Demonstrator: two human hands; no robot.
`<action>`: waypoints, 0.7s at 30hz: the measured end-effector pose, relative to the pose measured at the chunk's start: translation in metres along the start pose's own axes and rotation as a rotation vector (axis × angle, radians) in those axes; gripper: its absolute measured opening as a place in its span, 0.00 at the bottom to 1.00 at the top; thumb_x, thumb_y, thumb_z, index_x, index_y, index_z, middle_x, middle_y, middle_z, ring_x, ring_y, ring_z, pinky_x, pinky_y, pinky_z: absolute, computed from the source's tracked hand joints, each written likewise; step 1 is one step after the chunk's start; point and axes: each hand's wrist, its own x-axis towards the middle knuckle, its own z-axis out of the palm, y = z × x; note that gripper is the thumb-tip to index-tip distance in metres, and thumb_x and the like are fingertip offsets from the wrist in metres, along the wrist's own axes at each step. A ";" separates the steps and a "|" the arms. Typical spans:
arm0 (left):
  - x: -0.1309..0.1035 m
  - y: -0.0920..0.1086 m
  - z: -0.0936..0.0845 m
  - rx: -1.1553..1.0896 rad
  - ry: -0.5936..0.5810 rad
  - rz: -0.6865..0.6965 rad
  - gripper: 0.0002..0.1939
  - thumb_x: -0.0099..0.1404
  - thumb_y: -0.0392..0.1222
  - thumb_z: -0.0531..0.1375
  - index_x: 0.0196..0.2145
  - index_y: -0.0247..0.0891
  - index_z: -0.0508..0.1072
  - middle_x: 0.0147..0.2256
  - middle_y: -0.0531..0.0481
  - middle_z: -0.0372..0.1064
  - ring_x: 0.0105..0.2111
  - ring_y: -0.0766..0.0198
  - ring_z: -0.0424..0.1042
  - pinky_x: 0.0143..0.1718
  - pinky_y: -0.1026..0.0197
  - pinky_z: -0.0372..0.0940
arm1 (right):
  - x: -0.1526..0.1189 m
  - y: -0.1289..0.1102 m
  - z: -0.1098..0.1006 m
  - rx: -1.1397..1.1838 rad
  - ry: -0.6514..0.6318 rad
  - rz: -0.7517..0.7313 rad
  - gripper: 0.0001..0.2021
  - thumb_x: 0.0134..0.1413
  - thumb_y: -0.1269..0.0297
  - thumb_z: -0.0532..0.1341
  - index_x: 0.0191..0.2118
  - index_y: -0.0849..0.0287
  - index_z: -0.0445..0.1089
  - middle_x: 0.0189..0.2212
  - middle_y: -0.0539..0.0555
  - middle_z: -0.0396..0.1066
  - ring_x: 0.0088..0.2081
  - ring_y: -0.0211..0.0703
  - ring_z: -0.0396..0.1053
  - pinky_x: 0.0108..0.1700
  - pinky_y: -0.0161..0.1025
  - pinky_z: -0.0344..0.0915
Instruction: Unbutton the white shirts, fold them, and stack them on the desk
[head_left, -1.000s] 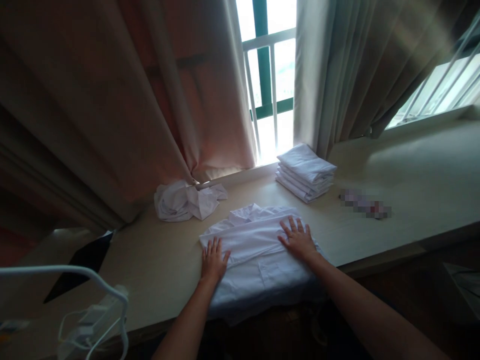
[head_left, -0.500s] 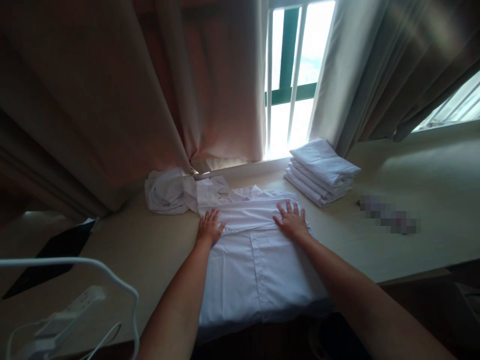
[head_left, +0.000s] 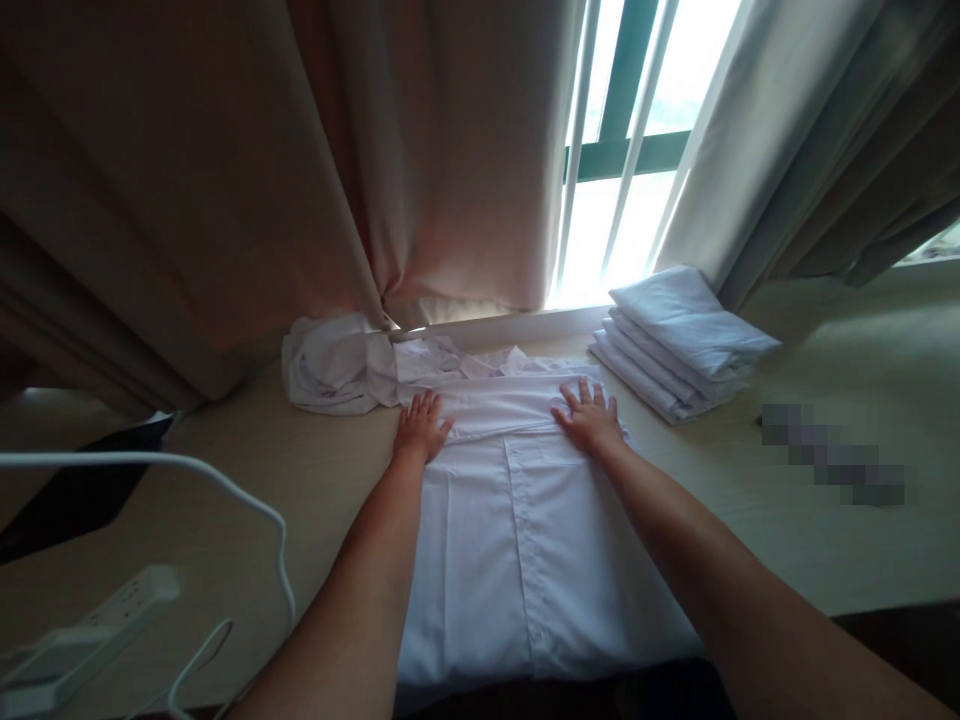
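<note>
A white button-front shirt [head_left: 480, 540] lies on the pale table, its near end reaching the front edge and a folded band across its upper part. My left hand [head_left: 422, 428] rests flat on the band's left end with fingers spread. At the band's right end, my right hand [head_left: 589, 418] also lies flat, fingers apart. Neither hand grips the cloth. Crumpled white fabric [head_left: 330, 365] sits beyond the shirt at the left.
A stack of folded white cloth [head_left: 675, 345] is at the back right. Farther right lies a blurred object [head_left: 832, 455]. A power strip [head_left: 127, 610], a white cable [head_left: 225, 485] and a dark flat item [head_left: 90, 490] are at left. Curtains [head_left: 465, 150] hang behind.
The camera view has shifted, so the stack and window appear farther right. Both hands remain flat on the folded band, with little visible movement over the shirt.
</note>
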 end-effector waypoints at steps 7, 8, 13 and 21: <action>0.011 -0.001 -0.001 -0.009 0.017 -0.009 0.37 0.68 0.65 0.37 0.69 0.46 0.47 0.71 0.51 0.34 0.70 0.49 0.34 0.67 0.42 0.38 | 0.020 -0.002 0.004 -0.005 0.006 -0.001 0.36 0.60 0.34 0.38 0.70 0.40 0.41 0.72 0.50 0.26 0.70 0.63 0.28 0.64 0.68 0.32; 0.014 -0.002 0.000 -0.010 0.018 -0.011 0.38 0.68 0.65 0.37 0.69 0.46 0.47 0.71 0.50 0.34 0.70 0.49 0.34 0.67 0.42 0.38 | 0.023 -0.002 0.004 -0.008 0.001 0.000 0.36 0.60 0.34 0.38 0.70 0.41 0.41 0.72 0.50 0.25 0.70 0.63 0.28 0.64 0.67 0.32; 0.028 -0.003 0.001 -0.023 0.025 -0.024 0.38 0.68 0.65 0.38 0.69 0.45 0.49 0.71 0.49 0.36 0.70 0.48 0.36 0.67 0.41 0.39 | 0.041 -0.005 0.002 -0.025 -0.037 0.001 0.36 0.60 0.35 0.37 0.71 0.41 0.39 0.72 0.49 0.23 0.70 0.62 0.27 0.65 0.67 0.31; 0.057 -0.005 0.002 -0.026 0.037 -0.045 0.36 0.69 0.63 0.40 0.69 0.44 0.50 0.70 0.47 0.39 0.70 0.47 0.37 0.67 0.40 0.39 | 0.075 -0.008 0.005 -0.016 -0.026 -0.015 0.36 0.59 0.34 0.37 0.70 0.40 0.41 0.72 0.49 0.25 0.70 0.63 0.29 0.64 0.67 0.33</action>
